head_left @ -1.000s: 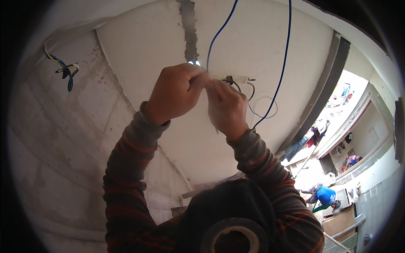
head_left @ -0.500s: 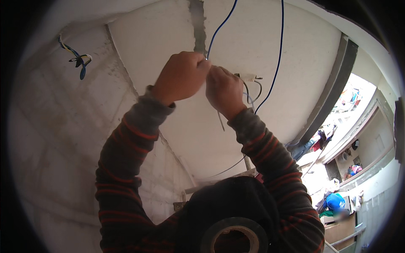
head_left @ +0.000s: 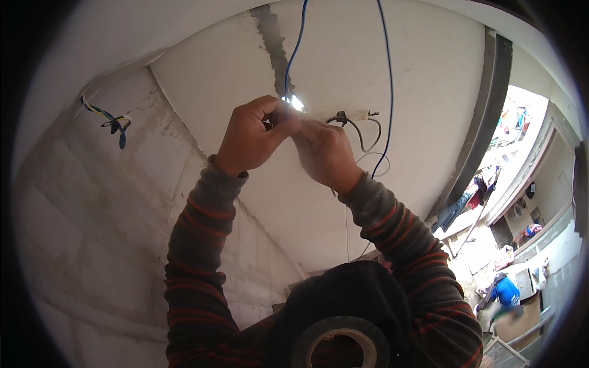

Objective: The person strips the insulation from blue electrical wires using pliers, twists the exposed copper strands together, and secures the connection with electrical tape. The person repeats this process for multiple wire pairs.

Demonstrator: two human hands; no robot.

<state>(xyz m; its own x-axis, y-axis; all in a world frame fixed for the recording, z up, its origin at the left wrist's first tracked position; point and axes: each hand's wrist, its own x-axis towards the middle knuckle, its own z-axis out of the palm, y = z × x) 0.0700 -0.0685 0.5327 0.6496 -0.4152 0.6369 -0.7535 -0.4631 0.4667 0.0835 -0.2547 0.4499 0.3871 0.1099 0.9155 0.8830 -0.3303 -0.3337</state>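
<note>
Both my hands are raised close together near the ceiling. A blue wire (head_left: 299, 46) comes down from above to the fingertips of my left hand (head_left: 253, 136), which is closed in a pinch on it. My right hand (head_left: 331, 153) is also closed, its fingertips meeting the left ones. What it grips is hidden between the fingers. A bright spot of light (head_left: 297, 103) shines just beyond the fingertips. Right behind my right hand, a pale fitting (head_left: 359, 115) with a dark looped cable (head_left: 377, 138) is fixed to the ceiling.
A second blue wire (head_left: 390, 80) hangs right of my hands. Bundled wires (head_left: 113, 124) stick out at the left. A dark beam (head_left: 475, 141) borders a bright opening at the right. A roll of tape (head_left: 340, 324) shows at the bottom. Lower right, a person in blue (head_left: 507, 291) is bent over.
My hands have shifted slightly down in the picture, and the view has moved a little. A bright spot of light now shows beside my fingertips. My left hand's fingers have opened slightly from a tighter fist.
</note>
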